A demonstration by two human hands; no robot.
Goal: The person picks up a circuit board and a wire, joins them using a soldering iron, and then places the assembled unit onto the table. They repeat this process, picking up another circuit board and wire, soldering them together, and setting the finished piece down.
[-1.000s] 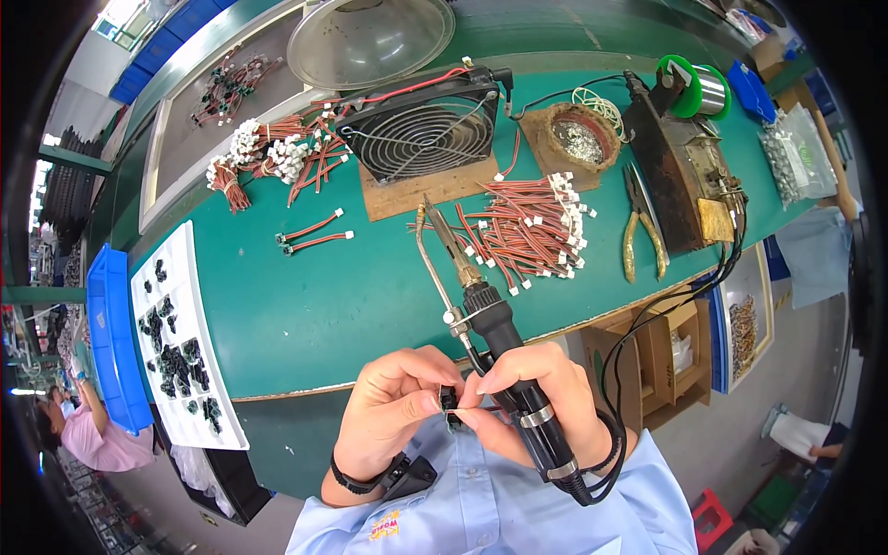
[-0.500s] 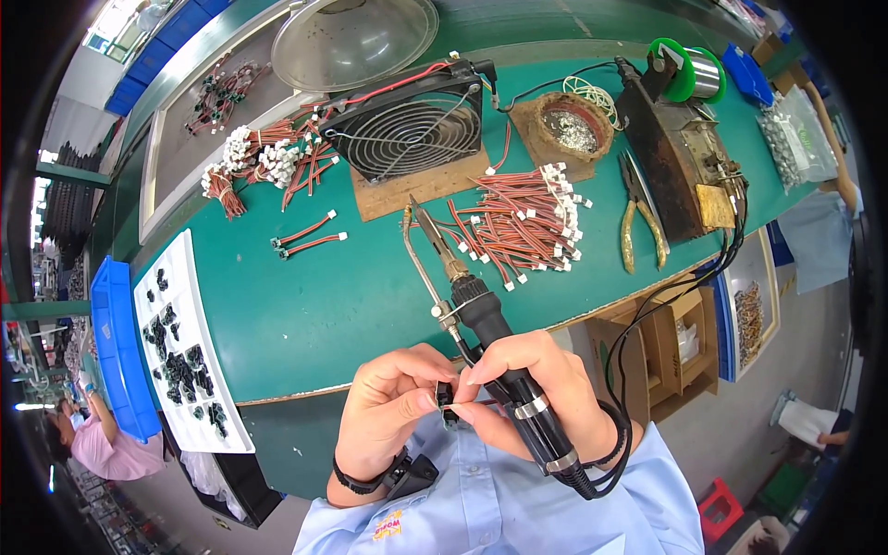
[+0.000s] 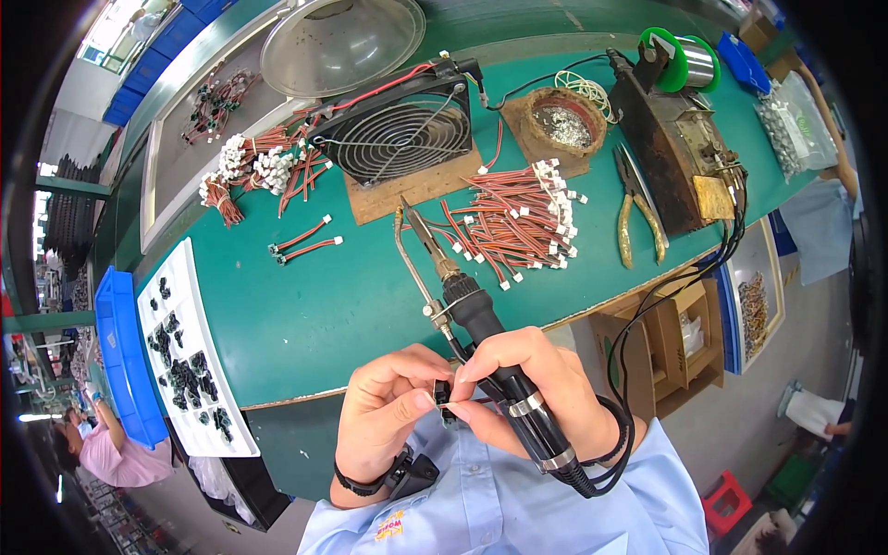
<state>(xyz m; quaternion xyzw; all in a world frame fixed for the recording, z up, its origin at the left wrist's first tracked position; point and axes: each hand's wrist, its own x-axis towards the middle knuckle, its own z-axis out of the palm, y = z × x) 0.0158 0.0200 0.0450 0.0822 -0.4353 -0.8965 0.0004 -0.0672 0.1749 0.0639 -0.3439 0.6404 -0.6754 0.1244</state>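
At the table's near edge, my left hand pinches a small black part with a bit of green board between thumb and fingers. My right hand grips a black-handled soldering iron, its tip pointing away over the table; a thin metal feed tube runs along it. The right thumb and forefinger also meet at the small part, with what looks like a thin reddish wire between them. Beyond the tip lie a pile of red-and-black wires with white connectors and two wires with small dark ends.
A white tray of black parts and a blue bin are at left. A fan, a solder-scrap bowl, pliers and a solder feeder with a green spool stand along the back and right. Cables trail from the feeder.
The view has shifted slightly, so the table's things sit a little differently in the picture. Both hands keep almost the same pose around the small part and the soldering iron.
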